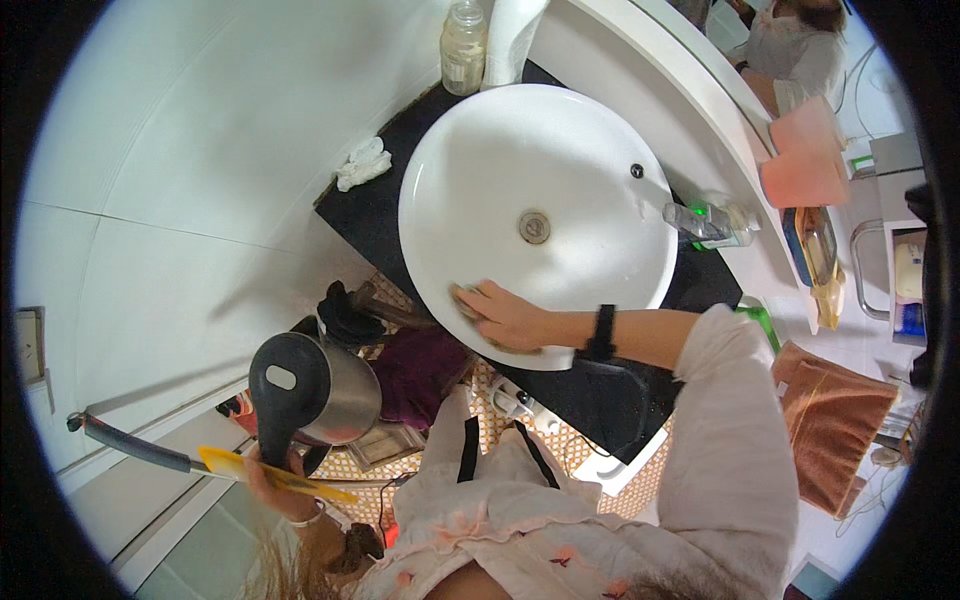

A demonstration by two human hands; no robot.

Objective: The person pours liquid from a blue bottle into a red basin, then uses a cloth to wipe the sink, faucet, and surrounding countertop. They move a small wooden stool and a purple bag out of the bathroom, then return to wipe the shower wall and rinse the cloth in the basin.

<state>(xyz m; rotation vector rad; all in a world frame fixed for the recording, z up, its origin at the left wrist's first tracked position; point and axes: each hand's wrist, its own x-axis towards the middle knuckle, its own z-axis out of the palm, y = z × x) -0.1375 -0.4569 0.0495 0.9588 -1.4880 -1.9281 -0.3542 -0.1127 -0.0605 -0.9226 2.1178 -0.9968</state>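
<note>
While right grip (pixel 512 318) clasps blurred brownish pad (pixel 463 301) at near-left side of washbasin (pixel 470 190) | left grip (pixel 288 500): round handle of electric kettle (pixel 345 390), behind yellow strip (pixel 226 462) | black surface (pixel 610 410): crumpled tissue (pixel 363 165), clear bottle (pixel 715 226)

clear jar (pixel 463 52) | crumpled white tissue (pixel 364 165) | brown towel (pixel 832 425), right | pinkish cup (pixel 804 178)

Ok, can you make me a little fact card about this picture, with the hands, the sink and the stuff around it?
Left hand: holding the black handle of a metal kettle
Right hand: inside the sink, at its near wall; something tan by the fingers, too unclear to name
Sink: round, white, on a black counter
Left of sink: crumpled white tissue
Far side: glass jar
Right of sink: clear bottle
Lower right: brown towel
</note>
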